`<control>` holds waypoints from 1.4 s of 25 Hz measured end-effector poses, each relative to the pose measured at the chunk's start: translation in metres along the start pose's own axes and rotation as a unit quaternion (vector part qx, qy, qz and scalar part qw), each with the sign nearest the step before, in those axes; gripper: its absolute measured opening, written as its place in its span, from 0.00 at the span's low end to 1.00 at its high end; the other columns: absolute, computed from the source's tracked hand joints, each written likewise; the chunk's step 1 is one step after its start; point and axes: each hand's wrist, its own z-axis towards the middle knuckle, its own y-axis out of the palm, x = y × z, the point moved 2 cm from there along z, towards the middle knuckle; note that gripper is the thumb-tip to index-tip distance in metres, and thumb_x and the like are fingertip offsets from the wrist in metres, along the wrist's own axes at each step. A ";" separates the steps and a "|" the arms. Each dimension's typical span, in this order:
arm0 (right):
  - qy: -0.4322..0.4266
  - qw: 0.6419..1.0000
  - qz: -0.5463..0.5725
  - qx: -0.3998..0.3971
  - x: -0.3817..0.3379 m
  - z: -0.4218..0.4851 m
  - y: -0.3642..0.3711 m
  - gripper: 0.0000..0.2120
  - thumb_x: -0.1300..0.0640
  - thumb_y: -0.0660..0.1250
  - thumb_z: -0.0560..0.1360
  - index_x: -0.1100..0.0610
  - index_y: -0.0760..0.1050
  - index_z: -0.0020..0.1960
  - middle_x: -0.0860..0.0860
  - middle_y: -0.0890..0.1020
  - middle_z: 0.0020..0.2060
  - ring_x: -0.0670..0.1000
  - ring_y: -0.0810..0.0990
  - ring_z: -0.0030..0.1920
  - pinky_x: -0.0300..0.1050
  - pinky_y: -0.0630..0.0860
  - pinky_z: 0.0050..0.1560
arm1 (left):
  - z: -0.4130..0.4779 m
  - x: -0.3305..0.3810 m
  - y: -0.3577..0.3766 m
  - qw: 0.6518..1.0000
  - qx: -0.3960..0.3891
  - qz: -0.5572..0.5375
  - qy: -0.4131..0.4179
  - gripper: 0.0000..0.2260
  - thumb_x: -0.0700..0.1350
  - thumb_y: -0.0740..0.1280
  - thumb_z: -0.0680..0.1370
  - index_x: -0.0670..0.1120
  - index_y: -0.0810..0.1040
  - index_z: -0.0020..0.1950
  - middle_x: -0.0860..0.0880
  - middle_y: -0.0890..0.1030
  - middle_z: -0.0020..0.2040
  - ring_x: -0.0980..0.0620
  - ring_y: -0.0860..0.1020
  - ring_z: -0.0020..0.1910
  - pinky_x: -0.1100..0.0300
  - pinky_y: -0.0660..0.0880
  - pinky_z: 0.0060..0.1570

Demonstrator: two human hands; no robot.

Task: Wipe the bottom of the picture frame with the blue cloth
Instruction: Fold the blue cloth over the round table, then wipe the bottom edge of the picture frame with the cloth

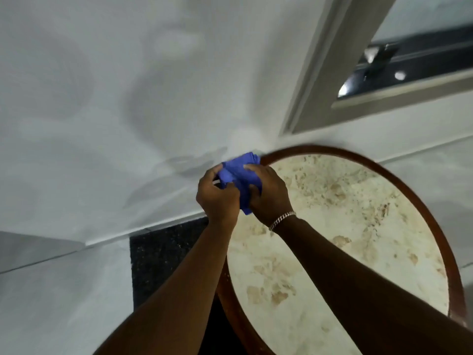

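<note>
Head view: both hands bunch the cloth, frame not yet touched.

Left hand [217,196] and right hand [268,193] both grip the crumpled blue cloth [239,172] above the round marble-topped wooden table [435,226]. The grey rectangular picture frame [399,98] hangs up right, well apart. Advice: fold a flat pad, then press evenly along the bottom edge.

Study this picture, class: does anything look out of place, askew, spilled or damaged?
Nothing stands out. Both hands, left hand and right hand, hold a bunched blue cloth over the edge of the round marble-topped table. The picture frame only looks slanted because the head camera is tilted.
</note>
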 end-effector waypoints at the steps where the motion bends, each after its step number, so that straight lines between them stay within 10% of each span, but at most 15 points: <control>1: -0.031 0.999 0.019 0.029 -0.026 0.006 -0.017 0.20 0.64 0.61 0.73 0.60 0.73 0.65 0.59 0.79 0.61 0.57 0.77 0.60 0.46 0.71 0.60 | 0.003 0.027 -0.012 0.999 0.002 -0.028 0.018 0.16 0.31 0.68 0.72 0.41 0.80 0.59 0.44 0.84 0.55 0.47 0.82 0.50 0.63 0.81 0.48; 13: -0.300 0.875 0.269 0.268 -0.373 0.061 -0.255 0.13 0.76 0.64 0.73 0.58 0.74 0.46 0.44 0.78 0.43 0.39 0.78 0.46 0.28 0.75 0.50 | -0.012 0.400 -0.167 0.891 -0.011 -0.276 0.360 0.17 0.30 0.70 0.74 0.41 0.78 0.61 0.48 0.81 0.61 0.54 0.78 0.62 0.55 0.81 0.58; 18: -0.345 0.818 0.366 0.280 -0.477 0.074 -0.332 0.18 0.78 0.61 0.72 0.56 0.72 0.41 0.47 0.76 0.39 0.45 0.77 0.43 0.39 0.77 0.50 | -0.030 0.519 -0.222 0.793 0.034 -0.256 0.551 0.11 0.30 0.69 0.73 0.39 0.83 0.53 0.42 0.77 0.68 0.69 0.73 0.65 0.78 0.71 0.57; 24: -0.342 0.810 0.188 0.437 -0.537 0.096 -0.344 0.11 0.68 0.64 0.73 0.58 0.77 0.53 0.53 0.77 0.57 0.48 0.75 0.57 0.46 0.76 0.60 | -0.018 0.597 -0.248 0.774 0.116 -0.197 0.590 0.09 0.30 0.70 0.72 0.38 0.84 0.50 0.43 0.81 0.61 0.48 0.80 0.60 0.56 0.79 0.60; 28: -0.407 0.770 -0.041 0.489 -0.556 0.111 -0.321 0.17 0.59 0.66 0.78 0.60 0.75 0.66 0.60 0.74 0.69 0.61 0.70 0.71 0.59 0.69 0.73 | -0.012 0.620 -0.264 0.745 0.120 -0.042 0.655 0.05 0.31 0.70 0.73 0.38 0.82 0.46 0.43 0.82 0.49 0.52 0.78 0.46 0.75 0.72 0.49; 35: -0.371 0.776 -0.062 0.506 -0.570 0.132 -0.274 0.26 0.40 0.53 0.81 0.51 0.65 0.74 0.57 0.62 0.77 0.59 0.52 0.80 0.63 0.53 0.79 | 0.012 0.663 -0.346 0.518 0.268 0.192 0.789 0.08 0.38 0.65 0.76 0.37 0.80 0.52 0.38 0.82 0.51 0.37 0.78 0.52 0.46 0.76 0.50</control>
